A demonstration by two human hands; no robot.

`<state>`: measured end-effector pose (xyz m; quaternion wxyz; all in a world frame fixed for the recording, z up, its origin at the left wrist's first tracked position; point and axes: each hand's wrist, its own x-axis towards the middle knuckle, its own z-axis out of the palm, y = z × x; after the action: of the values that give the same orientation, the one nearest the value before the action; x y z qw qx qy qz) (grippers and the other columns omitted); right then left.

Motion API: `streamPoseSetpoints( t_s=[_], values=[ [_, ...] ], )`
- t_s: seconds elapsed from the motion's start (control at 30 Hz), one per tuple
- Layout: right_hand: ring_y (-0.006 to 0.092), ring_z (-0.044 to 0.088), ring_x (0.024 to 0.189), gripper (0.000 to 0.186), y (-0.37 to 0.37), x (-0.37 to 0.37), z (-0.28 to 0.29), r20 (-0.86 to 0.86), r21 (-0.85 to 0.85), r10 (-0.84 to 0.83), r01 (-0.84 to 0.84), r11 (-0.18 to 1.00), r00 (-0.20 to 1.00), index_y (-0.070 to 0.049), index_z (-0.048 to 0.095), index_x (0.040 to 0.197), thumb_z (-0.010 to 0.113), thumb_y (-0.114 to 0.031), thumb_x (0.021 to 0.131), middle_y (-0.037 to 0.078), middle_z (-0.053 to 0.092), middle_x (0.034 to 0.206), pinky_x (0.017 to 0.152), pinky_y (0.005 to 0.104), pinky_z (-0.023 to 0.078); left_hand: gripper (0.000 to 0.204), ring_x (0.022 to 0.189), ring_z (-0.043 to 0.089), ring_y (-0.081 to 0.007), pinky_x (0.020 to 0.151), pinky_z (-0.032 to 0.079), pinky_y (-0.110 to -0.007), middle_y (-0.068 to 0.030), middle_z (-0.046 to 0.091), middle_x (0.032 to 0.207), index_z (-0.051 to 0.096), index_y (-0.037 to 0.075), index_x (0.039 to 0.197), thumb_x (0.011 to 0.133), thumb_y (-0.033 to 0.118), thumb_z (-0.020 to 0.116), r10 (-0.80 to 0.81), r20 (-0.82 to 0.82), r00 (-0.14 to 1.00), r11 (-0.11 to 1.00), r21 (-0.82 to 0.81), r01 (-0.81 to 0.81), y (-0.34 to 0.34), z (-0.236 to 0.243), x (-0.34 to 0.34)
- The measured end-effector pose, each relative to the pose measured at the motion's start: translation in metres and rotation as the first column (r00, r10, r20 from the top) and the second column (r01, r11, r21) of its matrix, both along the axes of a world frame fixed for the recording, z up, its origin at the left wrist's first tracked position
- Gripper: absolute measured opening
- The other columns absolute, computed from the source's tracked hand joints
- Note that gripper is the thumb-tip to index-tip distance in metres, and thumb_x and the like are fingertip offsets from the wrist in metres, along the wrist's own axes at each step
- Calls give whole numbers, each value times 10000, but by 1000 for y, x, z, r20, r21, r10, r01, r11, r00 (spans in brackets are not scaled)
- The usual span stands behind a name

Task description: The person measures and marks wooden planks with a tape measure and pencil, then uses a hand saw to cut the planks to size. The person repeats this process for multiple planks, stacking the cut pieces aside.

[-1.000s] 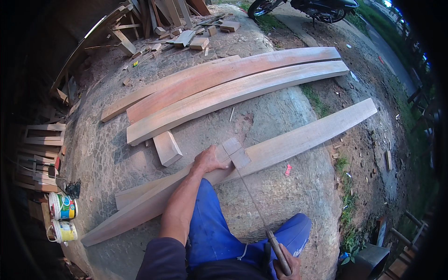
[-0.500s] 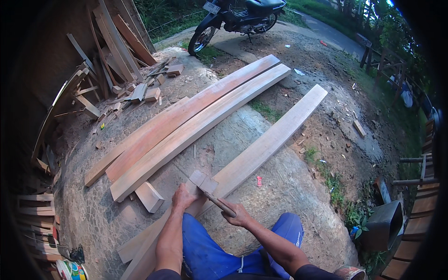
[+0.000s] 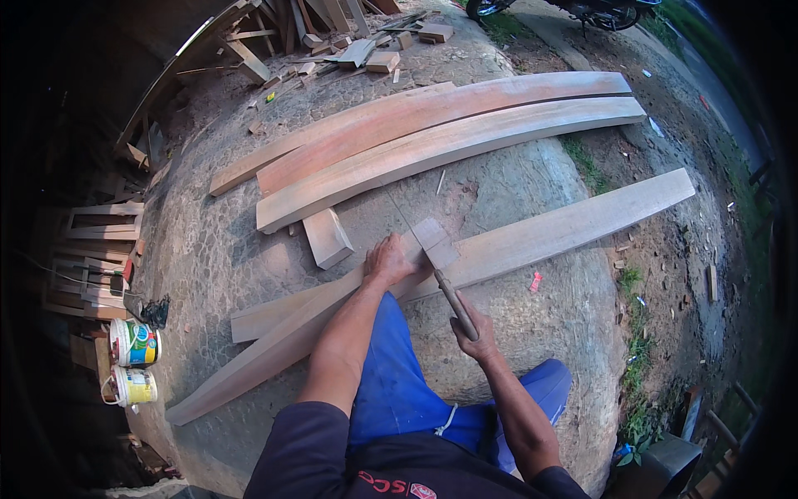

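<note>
My left hand [image 3: 388, 259] presses down on a wooden beam [image 3: 287, 341] near its end, the fingers curled over the top. My right hand [image 3: 475, 331] is wrapped around the long straight handle of a handsaw [image 3: 447, 293]. Seen almost edge-on, the saw's thin blade points away from me across the beam, just right of my left hand. A short end block [image 3: 436, 241] lies on the blade's other side; whether it is fully cut off I cannot tell. Beneath, the worked beam crosses another long plank [image 3: 565, 229] resting on the ground.
Several long planks [image 3: 465, 150] lie side by side beyond my hands, with a short wood block [image 3: 327, 237] under their near end. Offcuts [image 3: 382, 62] are heaped at the far left. Two buckets [image 3: 135, 364] stand at left, a motorcycle [image 3: 611, 12] far right.
The view has swung, so the scene sits turned and further right. My right hand has drawn the saw slightly back toward me; my left hand stays on the beam.
</note>
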<state>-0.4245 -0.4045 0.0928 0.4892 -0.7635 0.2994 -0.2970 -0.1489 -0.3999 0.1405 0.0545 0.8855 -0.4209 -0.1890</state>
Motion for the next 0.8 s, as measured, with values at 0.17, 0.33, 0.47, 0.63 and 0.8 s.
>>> streamPoseSetpoints(
  t_s=[0.17, 0.33, 0.47, 0.63, 0.8],
  values=[
    [319, 759, 916, 668, 41, -72, 93, -222, 166, 8, 30, 986, 975, -69, 530, 1502, 730, -90, 866, 236, 742, 1100, 807, 389, 582, 844, 1235, 634, -379, 1029, 500, -488, -203, 680, 1277, 554, 53, 1258, 625, 486, 906, 5, -52, 999, 1000, -11, -6, -2, 5, 5],
    [188, 768, 866, 693, 114, -205, 168, -210, 161, -21, 55, 985, 977, -15, 563, 1472, 707, 17, 795, 191, 770, 1104, 776, 313, 578, 874, 1227, 637, -390, 1016, 513, -494, -214, 681, 1266, 550, 45, 1252, 606, 501, 921, -22, -109, 994, 1000, -8, 22, 0, -7, 13],
    [261, 792, 899, 681, 62, -124, 115, -123, 66, -11, 19, 998, 992, -21, 548, 1477, 711, 6, 817, 221, 753, 1164, 767, 352, 607, 863, 1244, 623, -374, 1037, 491, -516, -200, 666, 1292, 540, 42, 1269, 632, 479, 927, -33, -38, 999, 999, -22, 33, 1, -7, 7],
    [454, 726, 929, 643, -11, 9, 63, -207, 60, 21, -9, 998, 978, -95, 522, 1508, 681, -150, 888, 284, 724, 1071, 825, 462, 587, 866, 1253, 619, -375, 1054, 480, -516, -193, 660, 1303, 540, 35, 1275, 639, 476, 928, 14, -25, 1000, 997, -78, -16, 0, 7, 5],
    [304, 776, 967, 704, 58, -125, 135, -305, 194, 24, 38, 980, 952, -49, 558, 1481, 746, -58, 803, 219, 749, 1182, 868, 367, 588, 902, 1168, 669, -409, 978, 536, -491, -220, 698, 1232, 544, 14, 1256, 602, 502, 929, -24, -120, 993, 999, -26, 21, 2, -3, 18]
  ],
)
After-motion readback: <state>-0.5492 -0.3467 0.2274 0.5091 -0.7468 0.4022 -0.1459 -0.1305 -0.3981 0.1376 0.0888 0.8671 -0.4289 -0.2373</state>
